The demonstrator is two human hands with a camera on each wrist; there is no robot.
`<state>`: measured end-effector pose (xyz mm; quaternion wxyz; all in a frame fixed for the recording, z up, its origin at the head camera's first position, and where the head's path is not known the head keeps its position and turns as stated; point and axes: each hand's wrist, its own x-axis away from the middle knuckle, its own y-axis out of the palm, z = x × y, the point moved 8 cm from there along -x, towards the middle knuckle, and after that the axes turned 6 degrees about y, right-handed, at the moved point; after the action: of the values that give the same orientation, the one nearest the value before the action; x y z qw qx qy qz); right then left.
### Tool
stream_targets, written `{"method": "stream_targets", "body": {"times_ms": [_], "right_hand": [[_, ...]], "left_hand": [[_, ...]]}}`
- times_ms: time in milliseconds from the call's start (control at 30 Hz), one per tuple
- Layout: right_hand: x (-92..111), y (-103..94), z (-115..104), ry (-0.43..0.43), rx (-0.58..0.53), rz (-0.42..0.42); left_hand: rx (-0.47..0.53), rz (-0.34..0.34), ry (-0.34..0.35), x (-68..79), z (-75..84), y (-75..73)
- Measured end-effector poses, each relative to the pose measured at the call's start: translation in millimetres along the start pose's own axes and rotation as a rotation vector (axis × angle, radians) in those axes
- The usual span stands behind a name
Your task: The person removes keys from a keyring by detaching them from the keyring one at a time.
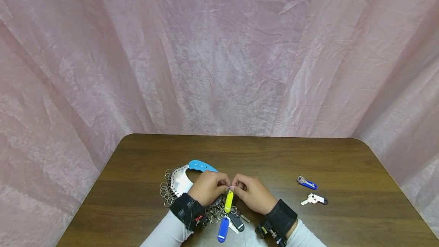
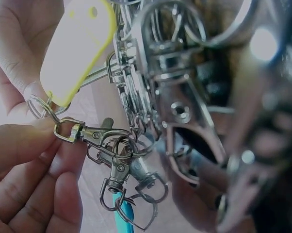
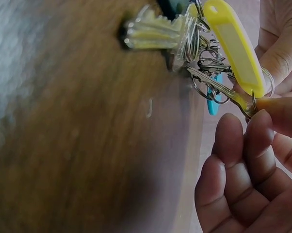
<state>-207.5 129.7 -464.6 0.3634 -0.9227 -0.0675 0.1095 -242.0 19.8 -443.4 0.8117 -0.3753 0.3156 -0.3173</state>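
A yellow key tag point(image 1: 229, 201) hangs from a small key ring point(image 2: 39, 106) between my two hands. My left hand point(image 1: 207, 186) pinches that ring with thumb and fingertips, right where the hook of a metal swivel clasp point(image 2: 68, 132) meets it. My right hand point(image 1: 255, 193) pinches the same ring from the other side, and a key point(image 3: 216, 83) hangs there beside the tag. Under my left hand lies a curved metal key holder point(image 1: 180, 181) with a blue handle point(image 1: 202, 165) and many clasps along its edge. The hands hide part of it.
A blue tag point(image 1: 223, 230) and a dark tag point(image 1: 236, 221) with keys lie just below my hands. Further right on the wooden table point(image 1: 350, 170) are another blue tag point(image 1: 307, 183) and a dark-ended tag point(image 1: 321, 199) with a silver key. A pink curtain point(image 1: 219, 56) hangs behind.
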Motion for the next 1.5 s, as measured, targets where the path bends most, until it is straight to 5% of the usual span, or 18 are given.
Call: {"method": "stream_targets", "body": {"times_ms": [1000,1500], "right_hand": [[4.3,-26.5,-0.2,0.007,-0.036,0.086],[28.0,-54.3,8.5,0.081,-0.092,0.19]], "left_hand": [[-0.054,0.089,-0.089,1.7,-11.3,-6.8],[-0.074,0.09,-0.166,5.0,-19.7,-5.9]]}}
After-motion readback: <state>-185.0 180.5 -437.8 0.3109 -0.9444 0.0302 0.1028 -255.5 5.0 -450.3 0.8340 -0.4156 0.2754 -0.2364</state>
